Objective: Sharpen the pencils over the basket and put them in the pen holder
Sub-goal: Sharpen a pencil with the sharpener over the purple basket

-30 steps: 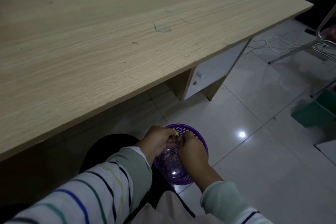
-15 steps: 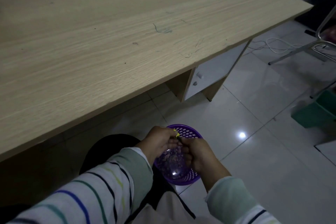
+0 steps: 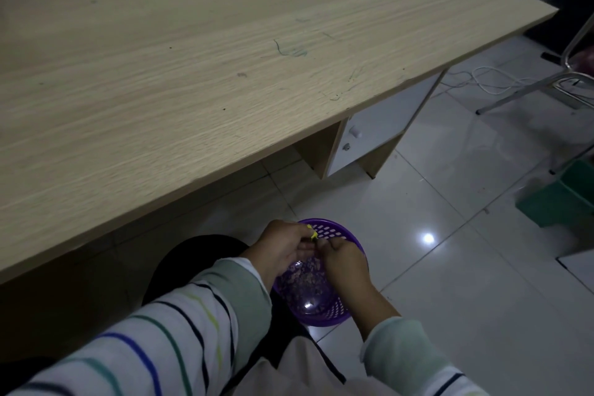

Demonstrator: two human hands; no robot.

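Observation:
A round purple plastic basket [image 3: 334, 230] with perforated walls sits low in front of my lap, holding pencil shavings. Both hands meet just above it. My left hand [image 3: 283, 247] is closed around a small yellow object [image 3: 312, 234], apparently a sharpener; only a yellow bit shows between the fingers. My right hand [image 3: 345, 262] is closed right beside it, its fingers pinched toward the yellow object; whatever it holds is hidden, and no pencil shaft can be made out. No pen holder is in view.
A wide light-wood desk [image 3: 225, 74] fills the upper left, with a white drawer unit [image 3: 373, 138] beneath. The floor is glossy white tile. A green bin [image 3: 559, 199] stands at the right, a metal chair frame [image 3: 546, 83] and white cables behind it.
My right hand has twisted slightly at the left hand, then drawn back a little toward me. The basket and my left hand stay in place.

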